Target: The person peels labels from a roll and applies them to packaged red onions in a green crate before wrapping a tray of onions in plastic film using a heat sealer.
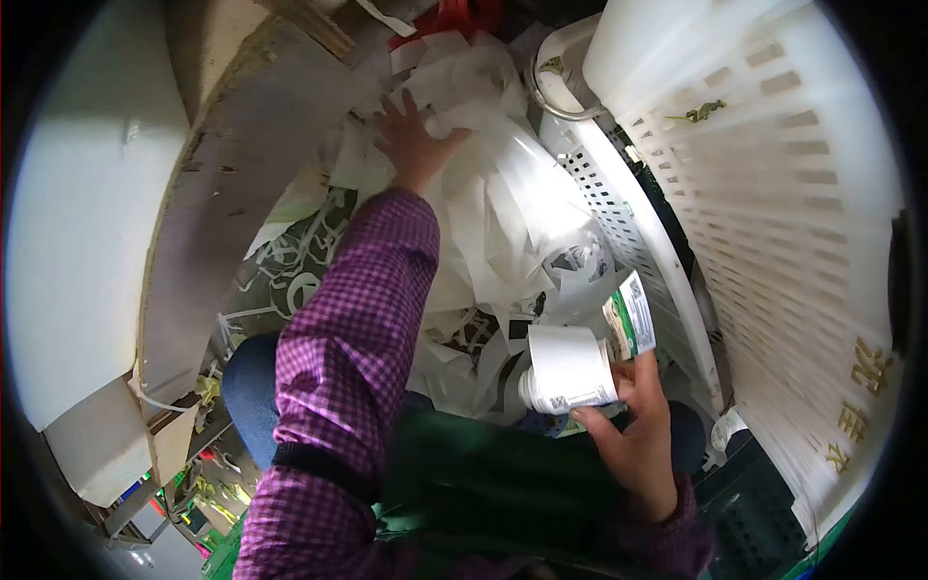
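Observation:
My left hand reaches far forward over a heap of white backing strips, its fingers spread with nothing in them. The fingertips overlap the far left part of the heap in this view. Low on the right, my right hand grips a roll of labels between thumb and fingers. The roll's outside is plain white, with small print and a square code near its lower edge. From its right side a green and white printed label sticks up above my fingers.
A tall white slotted plastic basket and a second white perforated basket stand on the right. A worn wooden board rises on the left. Curly white scraps lie on the floor, and something red is at the far end.

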The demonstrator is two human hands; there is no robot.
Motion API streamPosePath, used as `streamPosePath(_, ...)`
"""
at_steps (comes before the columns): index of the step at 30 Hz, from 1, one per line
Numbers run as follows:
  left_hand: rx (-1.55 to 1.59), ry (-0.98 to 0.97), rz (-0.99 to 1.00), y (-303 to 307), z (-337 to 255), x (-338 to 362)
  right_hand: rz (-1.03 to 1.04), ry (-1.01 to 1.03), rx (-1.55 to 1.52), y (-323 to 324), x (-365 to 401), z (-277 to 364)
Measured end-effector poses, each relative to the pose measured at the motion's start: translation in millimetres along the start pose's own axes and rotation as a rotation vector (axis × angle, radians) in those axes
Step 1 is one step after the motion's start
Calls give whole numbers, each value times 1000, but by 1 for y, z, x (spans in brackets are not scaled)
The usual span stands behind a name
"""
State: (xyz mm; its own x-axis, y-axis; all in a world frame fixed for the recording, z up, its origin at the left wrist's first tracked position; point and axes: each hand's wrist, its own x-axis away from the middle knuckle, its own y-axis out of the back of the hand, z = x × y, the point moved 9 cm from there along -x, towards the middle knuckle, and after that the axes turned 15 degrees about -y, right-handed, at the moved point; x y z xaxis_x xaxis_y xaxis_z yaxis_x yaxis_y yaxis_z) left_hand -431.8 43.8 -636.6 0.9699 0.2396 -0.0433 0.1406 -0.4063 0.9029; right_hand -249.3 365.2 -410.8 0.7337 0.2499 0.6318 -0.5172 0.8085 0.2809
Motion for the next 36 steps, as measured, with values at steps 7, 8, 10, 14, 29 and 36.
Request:
streamPosePath(7,-51,-83,422,-90,-12,54,17,-55,-42,5,5,-5)
streamPosePath(8,-55,-118,414,-92,-23,61,15,-54,-49,6,4,-1)
streamPosePath(10,-20,-178,385,-89,-41,75,37,-17,52,5,3,8)
streamPosePath(14,-10,-218,298,-89,-49,81,90,-28,15,2,2,5)
streamPosePath(29,-224,267,-57,10,153,34,147,-122,-27,0,5,-16)
streamPosePath(36,-194,52,288,-36,124,32,201,-125,-51,-8,-2,-12)
